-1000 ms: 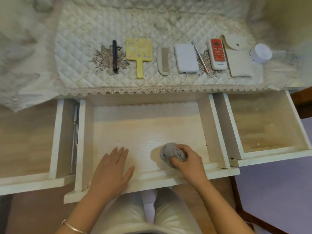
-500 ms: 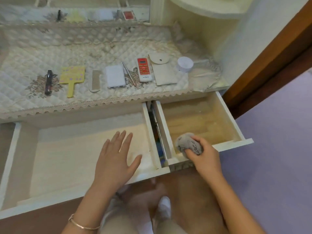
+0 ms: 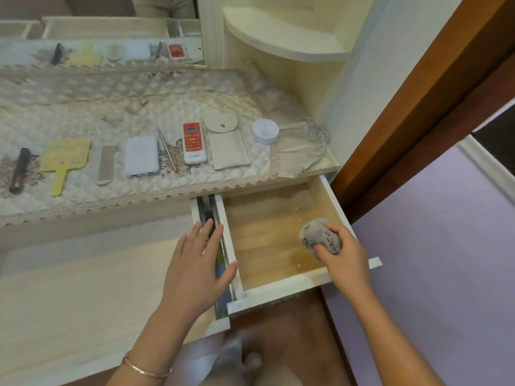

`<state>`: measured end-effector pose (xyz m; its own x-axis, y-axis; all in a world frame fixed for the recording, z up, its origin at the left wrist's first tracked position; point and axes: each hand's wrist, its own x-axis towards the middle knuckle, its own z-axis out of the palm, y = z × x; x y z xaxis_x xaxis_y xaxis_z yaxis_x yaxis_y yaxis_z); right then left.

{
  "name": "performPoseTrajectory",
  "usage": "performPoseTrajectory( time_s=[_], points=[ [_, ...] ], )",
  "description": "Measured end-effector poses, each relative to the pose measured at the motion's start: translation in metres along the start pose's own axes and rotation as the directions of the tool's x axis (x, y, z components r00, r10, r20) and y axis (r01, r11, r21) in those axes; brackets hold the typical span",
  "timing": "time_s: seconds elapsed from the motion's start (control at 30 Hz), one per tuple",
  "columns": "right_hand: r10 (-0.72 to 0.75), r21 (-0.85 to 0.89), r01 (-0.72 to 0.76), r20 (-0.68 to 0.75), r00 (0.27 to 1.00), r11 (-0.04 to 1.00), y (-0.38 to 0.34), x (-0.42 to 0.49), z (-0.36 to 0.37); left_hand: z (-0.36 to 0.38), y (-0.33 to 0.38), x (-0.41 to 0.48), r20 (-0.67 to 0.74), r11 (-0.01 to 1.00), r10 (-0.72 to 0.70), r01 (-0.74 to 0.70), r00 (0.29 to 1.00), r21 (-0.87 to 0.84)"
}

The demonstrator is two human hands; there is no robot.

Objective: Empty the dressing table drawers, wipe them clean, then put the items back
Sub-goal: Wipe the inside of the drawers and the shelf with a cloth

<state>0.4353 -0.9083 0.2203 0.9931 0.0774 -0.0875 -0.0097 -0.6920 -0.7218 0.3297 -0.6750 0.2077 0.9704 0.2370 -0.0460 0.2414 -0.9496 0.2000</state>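
Note:
Two white drawers stand pulled out of the dressing table. My right hand (image 3: 344, 260) grips a balled grey cloth (image 3: 319, 238) inside the small right drawer (image 3: 267, 240), near its right wall. My left hand (image 3: 196, 266) lies flat with straight fingers over the gap between that drawer and the wide middle drawer (image 3: 83, 288). On the quilted table cover (image 3: 139, 107) lie a black brush (image 3: 19, 171), a yellow hand mirror (image 3: 65, 160), a comb (image 3: 106, 165), a white power bank (image 3: 141, 160), a thin metal stick (image 3: 166, 153), a red remote (image 3: 194, 143), a beige pouch (image 3: 227, 143) and a white round jar (image 3: 265, 131).
A mirror (image 3: 97, 37) stands behind the table top and a curved corner shelf (image 3: 278, 37) rises at the right. A brown door frame (image 3: 418, 107) borders the right drawer. Purple floor (image 3: 432, 274) lies to the right. My feet (image 3: 237, 363) show below the drawers.
My right hand carried the grey cloth from the middle drawer into the right drawer and further in along its right side. My left hand shifted right to the drawers' gap. The view swung right.

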Motion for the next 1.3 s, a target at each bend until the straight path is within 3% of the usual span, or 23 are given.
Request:
performPoseTrajectory(
  time_s=[0.17,0.3,0.43,0.53,0.67,0.83,0.97,1.03,1.17,1.3],
  points=[
    [-0.029,-0.126,0.044,0.118,0.993,0.991,0.014,0.039,0.018,0.026,0.009,0.017,0.008,0.997,-0.061,0.062,0.998,-0.039],
    [-0.086,-0.267,0.177,0.318,0.944,0.947,0.02,0.07,0.046,0.054,0.017,0.019,0.042,0.977,-0.19,0.194,0.981,-0.093],
    [-0.21,-0.256,0.41,0.562,0.8,0.876,0.021,0.1,0.087,0.082,0.041,0.02,0.076,0.91,-0.375,0.383,0.924,-0.16],
    [-0.324,-0.227,0.6,0.67,0.668,0.767,0.021,0.126,0.113,0.1,0.064,0.026,0.087,0.845,-0.491,0.499,0.867,-0.194],
    [-0.426,-0.201,0.723,0.692,0.583,0.661,0.007,0.163,0.148,0.119,0.081,0.03,0.093,0.735,-0.625,0.624,0.775,-0.263],
    [-0.479,-0.253,0.833,0.72,0.502,0.492,-0.011,0.183,0.193,0.122,0.086,0.029,0.065,0.704,-0.67,0.661,0.739,-0.26],
    [-0.497,-0.189,0.777,0.673,0.548,0.6,0.0,0.173,0.209,0.121,0.088,0.029,0.072,0.711,-0.661,0.654,0.747,-0.258],
    [-0.601,-0.078,0.798,0.615,0.51,0.597,0.014,0.162,0.203,0.12,0.089,0.03,0.073,0.699,-0.675,0.667,0.735,-0.258],
    [-0.719,0.058,0.887,0.61,0.332,0.458,0.046,0.133,0.178,0.121,0.089,0.029,0.067,0.705,-0.668,0.659,0.741,-0.261],
    [-0.684,0.079,0.853,0.637,0.355,0.516,0.03,0.156,0.189,0.121,0.09,0.029,0.066,0.703,-0.67,0.661,0.739,-0.263]
  ],
)
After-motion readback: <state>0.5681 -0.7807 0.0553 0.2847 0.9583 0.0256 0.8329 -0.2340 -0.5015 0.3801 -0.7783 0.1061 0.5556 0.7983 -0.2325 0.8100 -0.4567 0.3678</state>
